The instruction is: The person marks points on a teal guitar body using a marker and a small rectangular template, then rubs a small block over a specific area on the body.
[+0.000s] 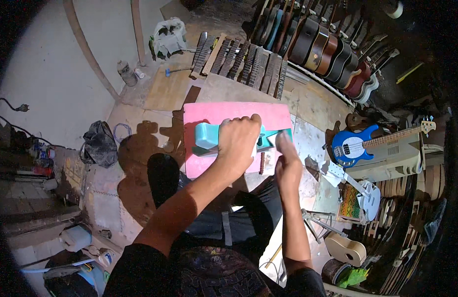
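A teal tool-like object (pixel 205 136) with a rounded left end lies across a pink board (pixel 239 109) in front of me. I cannot make out its exact kind. My left hand (pixel 239 136) is wrapped over its middle, fingers closed around it. At its right end is my right hand (pixel 288 161), the fingers smeared by motion and close to the teal edge. Whether they grip anything does not show. Just below the object, between my hands, sits a small brown ridged piece (pixel 262 162).
Several guitar necks (pixel 234 59) lie in rows beyond the board. Acoustic guitars (pixel 328 49) stand racked at the far right. A blue electric bass (pixel 352 146) and a small pale guitar body (pixel 345 249) are to my right. A black plastic bag (pixel 100 144) lies left.
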The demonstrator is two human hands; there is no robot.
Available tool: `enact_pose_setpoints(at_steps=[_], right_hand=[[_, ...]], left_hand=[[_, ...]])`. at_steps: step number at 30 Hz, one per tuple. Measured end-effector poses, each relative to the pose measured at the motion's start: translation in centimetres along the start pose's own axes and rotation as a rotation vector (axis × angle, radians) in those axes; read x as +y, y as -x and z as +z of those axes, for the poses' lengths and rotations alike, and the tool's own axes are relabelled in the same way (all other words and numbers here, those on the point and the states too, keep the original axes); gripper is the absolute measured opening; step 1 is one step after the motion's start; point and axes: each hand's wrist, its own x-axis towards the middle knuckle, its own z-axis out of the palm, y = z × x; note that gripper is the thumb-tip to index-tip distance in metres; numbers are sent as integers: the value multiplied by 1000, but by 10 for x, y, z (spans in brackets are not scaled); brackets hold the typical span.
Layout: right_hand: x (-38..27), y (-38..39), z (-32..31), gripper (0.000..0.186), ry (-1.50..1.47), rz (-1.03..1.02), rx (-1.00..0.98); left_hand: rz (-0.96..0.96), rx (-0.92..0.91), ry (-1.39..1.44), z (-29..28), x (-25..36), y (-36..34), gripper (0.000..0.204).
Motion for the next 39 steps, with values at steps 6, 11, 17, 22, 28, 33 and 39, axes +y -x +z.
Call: enact_pose_setpoints(at_steps=[6,11,17,22,28,33,39], right_hand=[[-6,11,15,66,-41,-78,9],[23,-1,16,64,-109,233,30],[4,-3,4,65,-9,-27,-45],[4,15,30,65,38,-111,167],[-13,-13,-4,68,242,150,32],[-2,13,22,71,110,-123,105],[1,-10,8,66,351,83,93]], left_hand=[[-1,-33,3,-1,-1,1,25],[-10,-3,-3,5,6,0,25],[-8,11,0,4,-2,1,24],[10,-12,-25,-1,8,-2,20],[-2,-8,-63,-2,5,-2,16],[-3,3,-49,-2,2,-5,13],[-2,16,-74,4,5,-3,10]])
